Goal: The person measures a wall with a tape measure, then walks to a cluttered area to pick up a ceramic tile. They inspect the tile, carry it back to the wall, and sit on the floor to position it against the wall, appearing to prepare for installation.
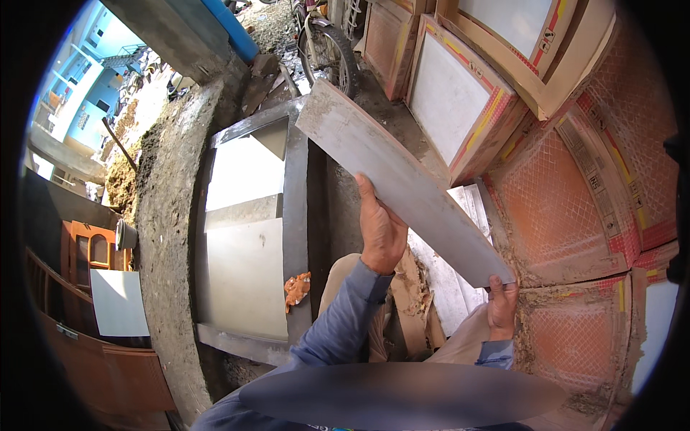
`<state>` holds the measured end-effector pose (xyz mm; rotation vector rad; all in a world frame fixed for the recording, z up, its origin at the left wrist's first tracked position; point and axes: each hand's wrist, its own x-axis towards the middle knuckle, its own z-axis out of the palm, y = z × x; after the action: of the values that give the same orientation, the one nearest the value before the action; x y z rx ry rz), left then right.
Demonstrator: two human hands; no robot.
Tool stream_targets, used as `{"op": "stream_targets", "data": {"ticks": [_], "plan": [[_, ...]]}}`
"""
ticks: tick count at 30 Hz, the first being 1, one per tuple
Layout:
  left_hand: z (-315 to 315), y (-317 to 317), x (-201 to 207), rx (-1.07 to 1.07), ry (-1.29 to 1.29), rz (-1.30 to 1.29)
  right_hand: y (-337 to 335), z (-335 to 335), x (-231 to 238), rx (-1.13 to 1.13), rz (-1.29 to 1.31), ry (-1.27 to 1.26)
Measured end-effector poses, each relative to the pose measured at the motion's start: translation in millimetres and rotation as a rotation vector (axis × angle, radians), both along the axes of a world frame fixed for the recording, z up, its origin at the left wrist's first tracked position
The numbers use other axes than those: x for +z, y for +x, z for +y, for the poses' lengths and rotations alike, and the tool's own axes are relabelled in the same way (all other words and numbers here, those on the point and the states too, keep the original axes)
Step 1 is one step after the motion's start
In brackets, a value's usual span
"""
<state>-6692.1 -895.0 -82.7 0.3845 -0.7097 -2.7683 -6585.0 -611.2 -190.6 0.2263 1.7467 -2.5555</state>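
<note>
A long, narrow strip of grey tile [402, 183] with a reddish edge slants across the middle, its far end up to the left. My left hand [383, 233] grips its near-side long edge around the middle, thumb on the grey face and the other fingers hidden underneath. At the lower right end my right hand [501, 309] is closed on the strip's corner, its thumb on top. Below the strip lie several pale, dusty strips [471, 298], partly covered by it. Torn cardboard [410, 302] lies beside them, between my legs.
A dark metal frame [296, 215] with large tiles [244, 280] inside stands to the left, an orange crumpled scrap [296, 289] on its edge. Boxed tiles [460, 93] and cartons [560, 215] line the right. A bicycle wheel [330, 61] is at the back, near a concrete pillar [180, 36].
</note>
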Motion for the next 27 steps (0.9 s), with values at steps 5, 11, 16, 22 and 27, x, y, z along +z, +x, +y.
{"op": "stream_targets", "data": {"ticks": [5,11,16,22,27], "plan": [[-25,24,70,0.034,-0.130,-0.128,24,-26,103,0.059,-0.046,-0.019],[-85,56,175,0.122,-0.099,-0.241,68,-73,385,0.372,0.014,0.141],[-124,69,306,-0.285,0.232,0.029,56,-133,602,0.498,0.495,0.354],[-116,112,500,-0.477,0.546,0.427,94,-140,786,0.427,0.730,0.315],[-85,140,609,-0.145,0.120,-0.052,133,-121,865,0.357,0.885,0.338]]}}
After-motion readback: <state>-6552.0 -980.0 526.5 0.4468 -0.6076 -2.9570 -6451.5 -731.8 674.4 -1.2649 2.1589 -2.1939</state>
